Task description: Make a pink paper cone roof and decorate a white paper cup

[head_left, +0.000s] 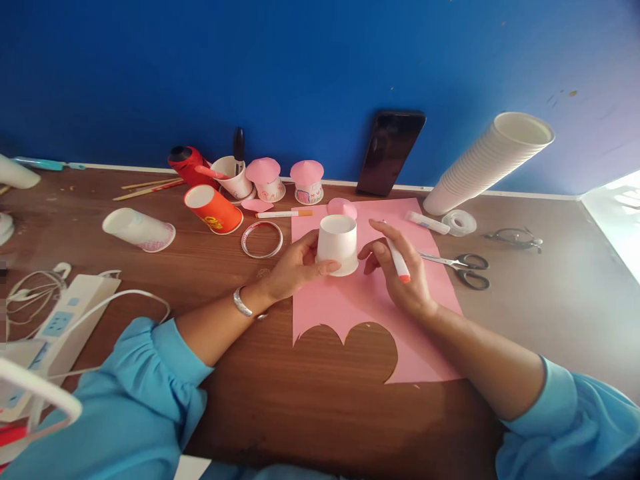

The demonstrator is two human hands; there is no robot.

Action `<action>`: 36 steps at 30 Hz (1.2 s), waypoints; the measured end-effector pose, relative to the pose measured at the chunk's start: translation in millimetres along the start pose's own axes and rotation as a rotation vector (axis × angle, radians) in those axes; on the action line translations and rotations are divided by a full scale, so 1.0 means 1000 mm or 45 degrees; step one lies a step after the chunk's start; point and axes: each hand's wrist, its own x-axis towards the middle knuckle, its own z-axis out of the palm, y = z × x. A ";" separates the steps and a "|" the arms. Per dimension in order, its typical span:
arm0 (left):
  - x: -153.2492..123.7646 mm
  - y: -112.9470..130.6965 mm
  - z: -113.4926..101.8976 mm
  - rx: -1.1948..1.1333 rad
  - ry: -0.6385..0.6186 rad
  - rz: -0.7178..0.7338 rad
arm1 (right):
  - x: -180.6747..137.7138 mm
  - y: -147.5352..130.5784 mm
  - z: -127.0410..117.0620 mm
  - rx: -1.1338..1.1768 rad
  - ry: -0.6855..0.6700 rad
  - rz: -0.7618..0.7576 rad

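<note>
My left hand (295, 265) grips a short white paper cup (338, 241), turned upside down, above a pink paper sheet (325, 303) with rounded pieces cut from its near edge. Between the fingers of my right hand (403, 267) is a white marker (399, 260) with a red end, held just right of the cup and apart from it. Behind the cup lies a pink paper cone (343, 208). Two small decorated cups with pink cone tops, one left (267, 180) and one right (308, 181), stand against the wall.
Scissors (465, 267), a tape roll (460, 223), a glue stick (427, 222) and glasses (515, 238) lie at the right. A tall cup stack (490, 160) and a phone (391, 153) lean on the blue wall. At left are a red cup (213, 209) and a power strip (70, 320).
</note>
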 end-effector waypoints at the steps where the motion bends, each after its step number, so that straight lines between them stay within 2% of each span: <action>1: 0.000 0.000 -0.001 -0.059 -0.018 -0.010 | 0.000 0.000 -0.001 -0.016 0.009 -0.027; 4: 0.001 -0.003 -0.003 -0.109 -0.048 -0.011 | -0.002 0.001 0.000 -0.029 -0.014 -0.094; 10: 0.000 -0.003 -0.004 -0.017 -0.102 -0.012 | -0.005 0.005 0.007 -0.148 -0.025 -0.101; 14: -0.001 -0.001 -0.002 0.031 -0.051 -0.068 | -0.007 -0.001 0.005 -0.249 -0.014 -0.204; 17: -0.001 -0.001 -0.003 -0.238 -0.038 -0.112 | -0.011 -0.007 0.001 -0.369 0.008 -0.434; 20: 0.000 0.003 -0.005 -0.491 -0.134 -0.185 | -0.017 -0.013 0.000 -0.441 -0.048 -0.845; 22: 0.000 0.008 -0.006 -0.519 -0.194 -0.229 | -0.020 -0.016 0.001 -0.485 -0.077 -1.011; 26: -0.003 0.014 -0.009 -0.463 -0.228 -0.261 | -0.027 -0.022 0.003 -0.526 -0.064 -1.117; 30: -0.005 0.013 -0.012 -0.409 -0.251 -0.275 | -0.034 -0.029 0.004 -0.429 -0.198 -1.240; 36: -0.003 0.010 -0.017 -0.367 -0.464 -0.141 | -0.038 -0.035 0.008 -0.446 -0.157 -1.474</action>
